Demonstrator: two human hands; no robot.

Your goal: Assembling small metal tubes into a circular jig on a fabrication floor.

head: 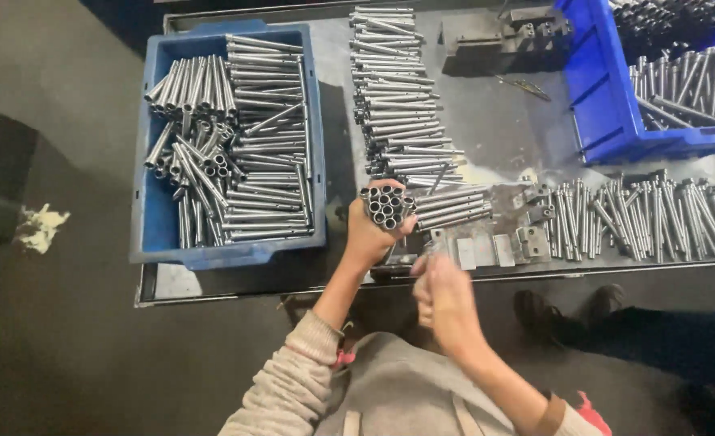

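Observation:
My left hand [371,234] grips a bundle of short metal tubes [422,207], their open ends facing me and their lengths lying toward the right over the table. My right hand [442,292] is below and to the right of it, near the table's front edge, fingers curled; I cannot make out whether it holds anything. A long stack of the same metal tubes [398,97] lies on the grey table [494,121] just beyond the bundle.
A blue bin [154,210] full of metal tubes stands at the left. Another blue bin [608,121] with tubes is at the back right. A row of metal rods [656,220] lies at the right, flat metal pieces [494,249] near the front edge. Dark shoes [567,315] show below the table.

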